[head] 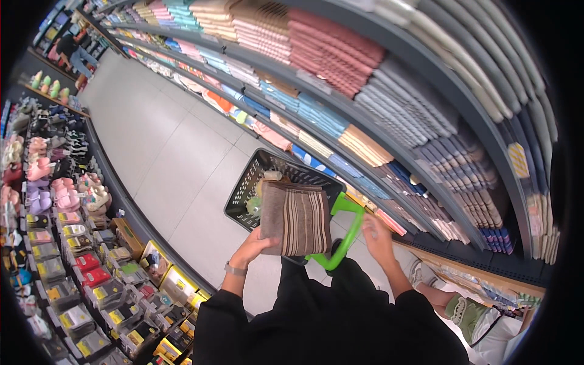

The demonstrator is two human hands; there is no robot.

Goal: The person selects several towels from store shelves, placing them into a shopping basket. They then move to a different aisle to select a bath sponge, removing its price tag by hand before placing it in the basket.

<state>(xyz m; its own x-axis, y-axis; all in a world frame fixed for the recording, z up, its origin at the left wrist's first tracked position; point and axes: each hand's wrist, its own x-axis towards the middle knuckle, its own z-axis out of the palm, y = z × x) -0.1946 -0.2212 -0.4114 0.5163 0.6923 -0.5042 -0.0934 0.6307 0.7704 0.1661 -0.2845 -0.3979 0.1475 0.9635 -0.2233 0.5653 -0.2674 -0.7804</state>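
My left hand [254, 247] grips the lower left edge of a folded brown towel with cream and dark stripes [306, 219]. The towel is held over a black plastic shopping basket [245, 189], hiding part of its inside. A pale cylindrical item [273, 175] and a greenish item [253, 206] show inside the basket. My right hand [377, 232] is off the towel, near the basket's green handle [352, 233], with its fingers loosely bent and nothing seen in them.
Shelves of folded towels [333, 50] run along the right. A rack of shoes and packaged goods [68, 196] lines the left. A tiled aisle [182, 137] lies between them. One person [75, 52] bends at the far end; another [474, 315] is at lower right.
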